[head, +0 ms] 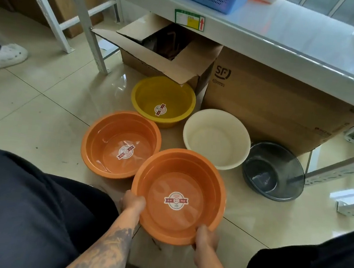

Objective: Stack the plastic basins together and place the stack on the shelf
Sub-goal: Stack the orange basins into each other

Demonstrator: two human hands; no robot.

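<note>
One head-worn camera looks steeply down, close over floor (41, 118) and shelf (272, 28).

A storeroom. Cardboard boxes (269, 104) sit under a labelled metal shelf (271, 34) on the tiled floor (31, 106).

Glossy smooth plastic orange basins (178, 197); matt brown cardboard boxes (270, 100); polished floor tiles (30, 117); painted metal shelf (293, 37).

The closed cardboard box (269, 104) reads "SF", a red up arrow marks the shelf label (189, 20), and the basin stickers (176, 200) are too small to read.
</note>
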